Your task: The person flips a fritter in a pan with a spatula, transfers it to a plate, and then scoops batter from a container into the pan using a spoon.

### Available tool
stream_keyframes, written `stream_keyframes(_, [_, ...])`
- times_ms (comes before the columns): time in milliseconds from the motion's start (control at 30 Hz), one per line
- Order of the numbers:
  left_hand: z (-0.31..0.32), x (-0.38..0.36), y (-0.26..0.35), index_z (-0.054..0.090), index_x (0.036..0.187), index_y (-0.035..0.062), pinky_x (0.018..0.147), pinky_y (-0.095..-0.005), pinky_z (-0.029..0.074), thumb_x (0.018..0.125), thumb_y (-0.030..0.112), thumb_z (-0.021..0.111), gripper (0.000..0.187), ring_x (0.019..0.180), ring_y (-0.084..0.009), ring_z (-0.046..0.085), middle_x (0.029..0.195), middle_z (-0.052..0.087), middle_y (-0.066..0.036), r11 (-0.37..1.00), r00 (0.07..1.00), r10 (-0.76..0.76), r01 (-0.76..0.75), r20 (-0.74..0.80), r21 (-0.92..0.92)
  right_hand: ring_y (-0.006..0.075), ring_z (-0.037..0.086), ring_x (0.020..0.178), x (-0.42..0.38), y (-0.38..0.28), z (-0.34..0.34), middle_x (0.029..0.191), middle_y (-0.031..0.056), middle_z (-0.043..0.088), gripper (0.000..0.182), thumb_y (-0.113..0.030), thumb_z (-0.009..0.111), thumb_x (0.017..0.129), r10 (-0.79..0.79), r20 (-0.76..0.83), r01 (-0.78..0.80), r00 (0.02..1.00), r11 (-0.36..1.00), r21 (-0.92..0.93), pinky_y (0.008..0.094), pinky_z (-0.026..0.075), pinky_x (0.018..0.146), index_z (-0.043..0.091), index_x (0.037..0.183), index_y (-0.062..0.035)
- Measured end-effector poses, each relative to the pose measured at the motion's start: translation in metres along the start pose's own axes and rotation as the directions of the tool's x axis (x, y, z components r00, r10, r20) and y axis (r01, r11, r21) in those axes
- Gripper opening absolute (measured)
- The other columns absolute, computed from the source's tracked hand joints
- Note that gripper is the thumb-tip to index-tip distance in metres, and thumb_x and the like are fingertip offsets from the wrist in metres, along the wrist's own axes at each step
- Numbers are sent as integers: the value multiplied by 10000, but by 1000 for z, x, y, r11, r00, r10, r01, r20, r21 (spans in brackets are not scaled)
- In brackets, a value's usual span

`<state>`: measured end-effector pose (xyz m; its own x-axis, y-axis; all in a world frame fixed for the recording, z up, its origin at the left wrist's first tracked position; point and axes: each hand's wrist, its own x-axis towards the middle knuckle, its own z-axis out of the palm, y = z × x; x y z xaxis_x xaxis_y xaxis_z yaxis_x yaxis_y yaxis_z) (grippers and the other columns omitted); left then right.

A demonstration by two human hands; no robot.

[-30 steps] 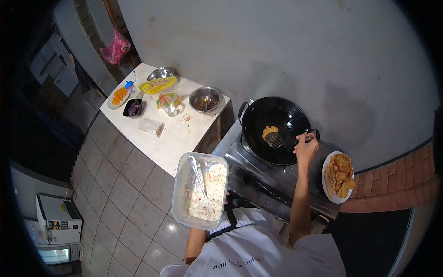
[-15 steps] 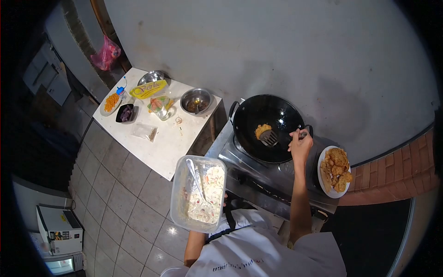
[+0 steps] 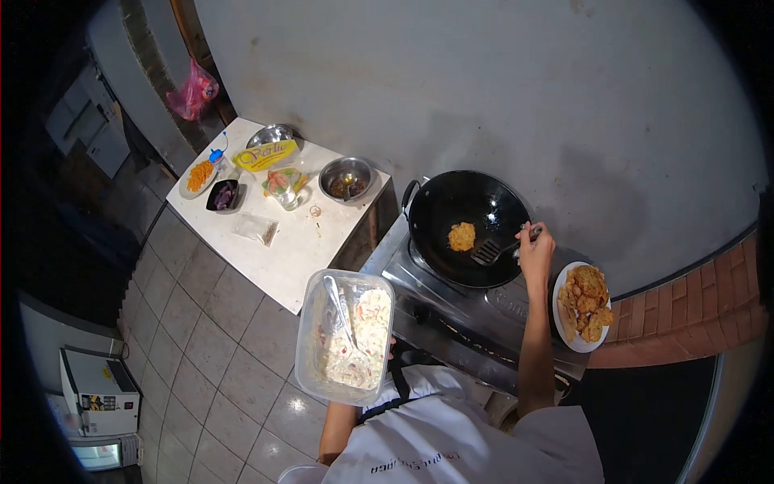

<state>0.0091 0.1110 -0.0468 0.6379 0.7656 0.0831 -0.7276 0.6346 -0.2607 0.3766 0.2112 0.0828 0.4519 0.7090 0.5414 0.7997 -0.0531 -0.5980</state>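
Observation:
My right hand (image 3: pixel 535 246) grips the handle of a slotted spatula (image 3: pixel 487 253), whose head rests inside the black wok (image 3: pixel 439 202). A golden fritter (image 3: pixel 461 237) lies in the wok, left of the spatula and apart from it. My left hand (image 3: pixel 393 347) is mostly hidden under a clear plastic container (image 3: pixel 305 355), with only fingertips showing at its right side; it holds the container up. Inside are a pale batter (image 3: pixel 371 331) with coloured bits and a metal spoon (image 3: pixel 339 310) leaning across it.
The wok sits on a metal stove (image 3: pixel 435 302). To its right is a white plate (image 3: pixel 579 347) piled with fried fritters (image 3: pixel 587 294). A white table (image 3: pixel 266 266) on the left bears a steel bowl (image 3: pixel 347 179), a yellow packet (image 3: pixel 266 156), a glass (image 3: pixel 287 195) and small dishes.
My right hand has drawn the spatula right and slightly down, away from the fritter, which now lies uncovered. The container stays in my left hand, nearly unmoved.

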Motion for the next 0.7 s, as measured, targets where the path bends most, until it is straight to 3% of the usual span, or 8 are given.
stream_keyframes(67, [22,4,-15,190,1505,163,730,-640,523,776,795,437,995,1066,-620,480,1326,300,-444,985,998,55,-56,-13,-164,244,610,481,4,-5,3,619,161,628,277,-152,559,933,231,100,-242,968,963,117,371,455,527,536,735,40])
stream_keyframes(100, [17,5,-9,190,1505,163,730,-640,523,776,795,437,995,1066,-620,480,1326,300,-444,985,998,56,-57,-10,-163,244,610,481,5,-3,7,619,161,628,277,-152,559,933,228,100,-240,968,964,118,371,455,527,536,735,40])
stream_keyframes(167, [1,5,10,175,1505,146,734,-663,513,784,784,438,999,1083,-628,467,1321,288,-455,998,995,-61,63,79,-27,242,599,461,6,4,18,609,164,621,269,-144,564,929,182,98,-197,978,964,178,371,458,541,536,729,34])
stream_keyframes(300, [8,6,2,170,1503,131,741,-676,505,788,779,439,1002,1090,-635,460,1313,286,-465,999,995,-21,25,98,-40,266,615,499,12,-2,24,612,161,622,256,-132,572,924,139,115,-150,984,984,92,376,455,544,535,729,29])
stream_keyframes(467, [6,3,0,177,1502,132,739,-670,505,785,782,439,1004,1064,-628,480,1313,295,-457,999,997,10,-6,80,-42,318,559,533,9,-5,41,590,164,545,220,-119,586,914,-89,36,83,995,986,144,402,415,545,521,766,31])
stream_keyframes(533, [5,-1,2,179,1502,132,739,-667,505,786,781,437,1000,1060,-625,483,1313,298,-454,999,997,20,-17,76,-39,310,516,512,9,-11,42,585,169,506,203,-106,591,909,-126,26,120,992,978,173,401,400,538,517,776,27])
stream_keyframes(600, [5,-2,4,181,1502,132,738,-664,505,788,780,435,997,1057,-623,486,1313,302,-452,999,997,30,-27,70,-35,290,563,542,6,-18,38,609,165,552,189,-96,586,914,-121,104,106,987,984,144,375,422,552,520,783,23])
stream_keyframes(700, [6,-2,6,184,1501,133,736,-660,504,790,778,432,992,1051,-620,491,1313,307,-448,999,997,42,-41,58,-28,235,607,568,-3,-20,42,650,145,613,178,-86,584,920,-115,79,94,990,967,238,344,444,563,523,790,20])
